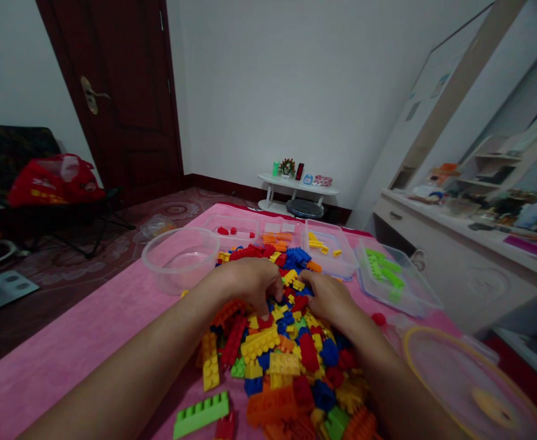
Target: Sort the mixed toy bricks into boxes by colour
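A large heap of building bricks [260, 343] in yellow, red, blue, orange and green lies in front of me. My left hand [255, 282] reaches over the heap from the left. Its fingers bend down among the bricks, thumb and fingers apart, near a red brick [265, 322]. On the right side of the heap is my right hand [327, 296], its fingers apart and touching small bricks; some fingertips are hidden. I see no brick gripped in either hand. Close to me, a long green brick [201, 415] lies at the heap's front left edge.
On the pink tablecloth [94, 330] stand a round clear tub [181, 234] at left and clear boxes behind the heap. These hold red bricks [223, 231], orange bricks [277, 238], yellow bricks [316, 242] and green bricks [384, 267]. A yellow-rimmed round lid [437, 335] lies at right.
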`<control>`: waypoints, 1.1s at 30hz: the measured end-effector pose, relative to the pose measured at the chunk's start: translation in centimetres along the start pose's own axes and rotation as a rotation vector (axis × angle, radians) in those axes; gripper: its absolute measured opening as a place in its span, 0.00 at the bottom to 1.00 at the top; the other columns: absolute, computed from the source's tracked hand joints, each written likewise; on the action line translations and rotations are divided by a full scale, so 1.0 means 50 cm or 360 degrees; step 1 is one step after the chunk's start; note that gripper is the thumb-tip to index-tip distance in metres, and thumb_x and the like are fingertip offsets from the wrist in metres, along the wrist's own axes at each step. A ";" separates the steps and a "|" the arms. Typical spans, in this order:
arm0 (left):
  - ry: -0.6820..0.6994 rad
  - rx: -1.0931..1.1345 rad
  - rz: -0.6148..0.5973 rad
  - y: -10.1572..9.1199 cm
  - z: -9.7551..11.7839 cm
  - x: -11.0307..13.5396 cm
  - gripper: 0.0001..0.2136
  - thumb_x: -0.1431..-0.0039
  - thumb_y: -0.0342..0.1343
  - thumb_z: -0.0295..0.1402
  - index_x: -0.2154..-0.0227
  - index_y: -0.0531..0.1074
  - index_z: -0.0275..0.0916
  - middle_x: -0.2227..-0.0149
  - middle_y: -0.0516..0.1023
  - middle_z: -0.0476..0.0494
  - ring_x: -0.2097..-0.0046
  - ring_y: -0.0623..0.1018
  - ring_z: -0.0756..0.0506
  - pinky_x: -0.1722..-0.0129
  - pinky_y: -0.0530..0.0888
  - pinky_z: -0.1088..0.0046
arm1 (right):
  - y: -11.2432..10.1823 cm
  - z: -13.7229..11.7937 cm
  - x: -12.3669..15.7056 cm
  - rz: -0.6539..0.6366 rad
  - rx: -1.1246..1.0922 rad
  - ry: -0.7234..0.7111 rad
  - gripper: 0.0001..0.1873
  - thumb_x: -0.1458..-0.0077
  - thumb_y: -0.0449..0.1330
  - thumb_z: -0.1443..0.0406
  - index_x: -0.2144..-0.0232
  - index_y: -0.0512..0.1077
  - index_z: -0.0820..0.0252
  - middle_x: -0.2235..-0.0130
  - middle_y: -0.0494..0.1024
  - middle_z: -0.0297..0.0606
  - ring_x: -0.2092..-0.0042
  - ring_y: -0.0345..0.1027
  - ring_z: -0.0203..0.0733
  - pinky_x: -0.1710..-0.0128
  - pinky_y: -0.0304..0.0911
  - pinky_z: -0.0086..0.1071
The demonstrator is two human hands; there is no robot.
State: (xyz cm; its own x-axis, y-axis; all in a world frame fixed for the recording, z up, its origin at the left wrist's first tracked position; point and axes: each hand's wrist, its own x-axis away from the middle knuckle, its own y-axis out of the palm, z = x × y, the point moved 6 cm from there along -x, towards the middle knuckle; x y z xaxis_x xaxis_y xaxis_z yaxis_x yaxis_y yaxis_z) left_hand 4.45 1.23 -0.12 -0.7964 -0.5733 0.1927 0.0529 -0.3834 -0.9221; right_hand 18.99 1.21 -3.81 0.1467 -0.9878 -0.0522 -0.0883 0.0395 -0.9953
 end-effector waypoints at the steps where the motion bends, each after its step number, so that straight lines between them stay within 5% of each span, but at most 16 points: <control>1: 0.0010 -0.0045 -0.0001 0.004 0.002 -0.003 0.19 0.67 0.66 0.32 0.65 0.77 0.44 0.71 0.79 0.50 0.72 0.73 0.50 0.75 0.62 0.79 | 0.001 0.001 -0.001 0.0001 -0.0018 0.0001 0.19 0.59 0.54 0.71 0.62 0.69 0.53 0.62 0.76 0.37 0.61 0.68 0.44 0.71 0.49 0.29; 9: 0.0001 0.0074 -0.0010 0.026 -0.012 -0.022 0.15 0.69 0.66 0.28 0.72 0.78 0.44 0.77 0.76 0.52 0.76 0.71 0.52 0.79 0.59 0.80 | -0.011 0.024 -0.007 0.0001 -0.0228 0.0002 0.13 0.60 0.57 0.69 0.67 0.71 0.55 0.68 0.75 0.34 0.68 0.65 0.36 0.73 0.48 0.26; 15: 0.0025 0.0263 0.0189 -0.004 -0.027 -0.016 0.10 0.60 0.63 0.39 0.76 0.76 0.37 0.79 0.75 0.49 0.77 0.69 0.52 0.80 0.60 0.80 | -0.025 0.045 -0.007 -0.0079 -0.0367 0.0044 0.08 0.62 0.58 0.69 0.74 0.73 0.58 0.74 0.74 0.33 0.73 0.64 0.35 0.76 0.50 0.26; 20: -0.0115 0.0895 0.0681 -0.042 -0.055 -0.025 0.13 0.56 0.60 0.39 0.71 0.74 0.33 0.77 0.74 0.48 0.75 0.71 0.52 0.77 0.64 0.79 | -0.037 0.041 0.001 -0.0132 -0.0506 -0.0149 0.17 0.65 0.55 0.74 0.70 0.75 0.57 0.75 0.74 0.31 0.73 0.63 0.34 0.75 0.53 0.25; 23: -0.0186 0.1600 0.0828 -0.032 -0.068 -0.040 0.12 0.53 0.59 0.37 0.69 0.71 0.32 0.75 0.73 0.47 0.73 0.73 0.52 0.73 0.70 0.76 | -0.071 0.038 -0.001 0.0222 -0.0772 -0.0054 0.13 0.61 0.54 0.71 0.69 0.73 0.60 0.74 0.73 0.34 0.73 0.63 0.35 0.73 0.56 0.27; 27: -0.0256 0.2519 0.0609 0.012 -0.064 -0.065 0.10 0.52 0.58 0.28 0.65 0.68 0.34 0.71 0.74 0.46 0.69 0.77 0.50 0.65 0.74 0.73 | -0.103 0.014 0.009 0.0710 -0.1322 0.0022 0.12 0.54 0.56 0.64 0.66 0.71 0.63 0.69 0.74 0.39 0.70 0.65 0.37 0.71 0.62 0.29; 30: -0.0267 0.2936 0.0313 0.040 -0.049 -0.079 0.09 0.43 0.50 0.35 0.63 0.66 0.34 0.72 0.73 0.44 0.68 0.77 0.48 0.64 0.75 0.71 | -0.098 -0.023 0.013 0.0715 -0.1518 -0.0114 0.13 0.53 0.57 0.65 0.63 0.70 0.62 0.63 0.75 0.41 0.64 0.69 0.39 0.66 0.65 0.30; 33: -0.0241 0.2956 0.0276 0.045 -0.047 -0.084 0.13 0.40 0.45 0.38 0.66 0.67 0.32 0.74 0.72 0.42 0.71 0.76 0.50 0.72 0.74 0.77 | -0.097 -0.041 0.017 0.0692 -0.1499 -0.0229 0.12 0.53 0.57 0.66 0.63 0.72 0.60 0.61 0.76 0.41 0.60 0.70 0.40 0.63 0.66 0.31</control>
State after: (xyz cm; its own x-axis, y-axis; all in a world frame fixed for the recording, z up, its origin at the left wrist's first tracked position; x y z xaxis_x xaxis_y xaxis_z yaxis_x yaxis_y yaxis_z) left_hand 6.50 4.46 -3.80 -0.6633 -0.6982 0.2693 0.7034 -0.4588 0.5429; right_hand 17.53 -0.13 1.13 0.0289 -0.8868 -0.4612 -0.8840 0.1927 -0.4259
